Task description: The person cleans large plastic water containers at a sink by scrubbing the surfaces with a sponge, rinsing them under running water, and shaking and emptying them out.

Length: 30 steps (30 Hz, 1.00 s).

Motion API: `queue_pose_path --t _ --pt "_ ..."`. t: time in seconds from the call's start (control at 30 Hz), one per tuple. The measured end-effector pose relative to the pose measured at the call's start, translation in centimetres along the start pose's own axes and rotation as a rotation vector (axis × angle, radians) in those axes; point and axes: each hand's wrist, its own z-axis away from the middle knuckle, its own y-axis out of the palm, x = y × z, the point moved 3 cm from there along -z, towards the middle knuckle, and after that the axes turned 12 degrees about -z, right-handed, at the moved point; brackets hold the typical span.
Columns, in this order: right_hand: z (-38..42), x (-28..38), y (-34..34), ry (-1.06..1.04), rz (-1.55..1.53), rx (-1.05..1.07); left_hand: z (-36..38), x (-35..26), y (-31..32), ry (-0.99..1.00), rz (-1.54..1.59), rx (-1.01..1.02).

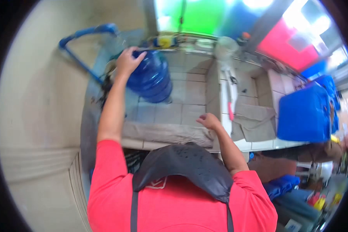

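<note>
A translucent blue water jug [152, 79] stands in the left tiled basin [187, 91], looking slightly tilted through the wide lens. My left hand [128, 62] grips it at the neck end, thumb on the near side; the mouth is hidden under the hand. My right hand [209, 120] hovers near the basin's front edge with nothing in it, fingers loosely bent and thumb apart. Just below lies a rolled, wet-looking grey cloth [168, 132] along that edge. A blue pipe [81, 34] bends across the wall beyond my left hand.
On the divider to the right lies a white tool with a pink handle end [231, 111]. Another grey cloth [255, 121] drapes over the right basin's front. Blue jerrycans [303, 114] stand at the right end. A yellow object [166, 41] sits on the back ledge.
</note>
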Motion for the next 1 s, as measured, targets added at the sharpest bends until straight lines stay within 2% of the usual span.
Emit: queue_pose_path --t 0.03,0.07,0.13,0.2,0.27,0.3,0.33,0.37,0.4,0.43,0.47,0.5,0.57,0.6,0.67,0.7,0.77,0.8,0.87,0.93,1.0 --pt "0.1 0.1 -0.2 -0.047 -0.123 -0.038 0.6 -2.1 -2.0 0.123 -0.029 0.045" --pt "0.0 0.1 -0.2 -0.101 -0.244 -0.082 1.3 -3.8 -3.0 0.270 -0.095 0.007" --pt "-0.3 0.2 -0.3 -0.046 -0.619 -0.141 2.7 -6.3 -2.8 0.474 -0.083 0.007" --pt "-0.1 1.9 -1.3 0.037 -0.807 -0.142 4.4 -9.9 -2.9 0.583 -0.102 0.046" --pt "-0.5 3.4 -1.5 0.128 -0.932 -0.015 5.7 -13.3 -2.1 0.614 -0.126 0.016" --pt "-1.5 3.3 -1.0 0.127 -0.946 -0.047 6.0 -14.5 -1.3 0.615 -0.149 0.004" --pt "-2.9 2.8 0.5 0.211 -1.024 0.056 5.6 -15.5 -1.1 0.639 -0.138 -0.002" --pt "-3.7 2.5 1.5 0.294 -1.096 0.170 5.3 -16.1 -1.1 0.600 -0.117 -0.045" --pt "-4.0 2.8 1.3 0.288 -1.102 0.158 4.9 -16.6 -1.2 0.555 -0.098 -0.088" --pt "-4.0 2.9 1.0 0.384 -1.038 0.141 4.1 -16.6 -2.9 0.481 -0.055 -0.148" --pt "-3.9 2.8 0.9 0.483 -0.973 0.128 3.2 -16.0 -5.1 0.402 0.054 -0.172" --pt "-2.6 4.0 -0.3 0.486 -0.976 0.128 2.5 -15.2 -7.9 0.281 0.074 -0.141" --pt "-0.1 7.1 -4.7 0.179 -1.088 -0.163 1.5 -11.0 -11.7 0.063 0.171 -0.149" --pt "-6.3 1.6 -2.8 0.088 -1.145 -0.432 1.3 -7.4 -12.4 0.011 0.254 -0.186" --pt "-1.1 7.4 -6.5 -0.335 -1.515 -0.318 1.7 1.1 -12.9 -0.142 0.454 -0.197" --pt "-0.8 7.6 -6.4 -0.334 -1.515 -0.313 2.3 3.9 -12.5 -0.238 0.572 -0.167" --pt "-0.3 8.0 -5.0 -0.235 -1.714 0.001 3.0 4.4 -11.6 -0.251 0.483 -0.154" --pt "-0.4 8.0 -4.9 -0.232 -1.712 0.006 3.4 4.6 -11.4 -0.258 0.396 -0.142" --pt "-1.3 8.1 -4.9 -0.051 -1.726 0.124 4.1 4.7 -11.2 -0.292 0.388 -0.114" --pt "-1.2 8.9 -6.8 -0.026 -1.738 0.168 5.3 4.3 -11.4 -0.364 0.368 -0.038" --pt "-0.5 9.2 -8.7 -0.161 -1.658 0.050 7.7 5.0 -12.6 -0.481 0.443 -0.014"
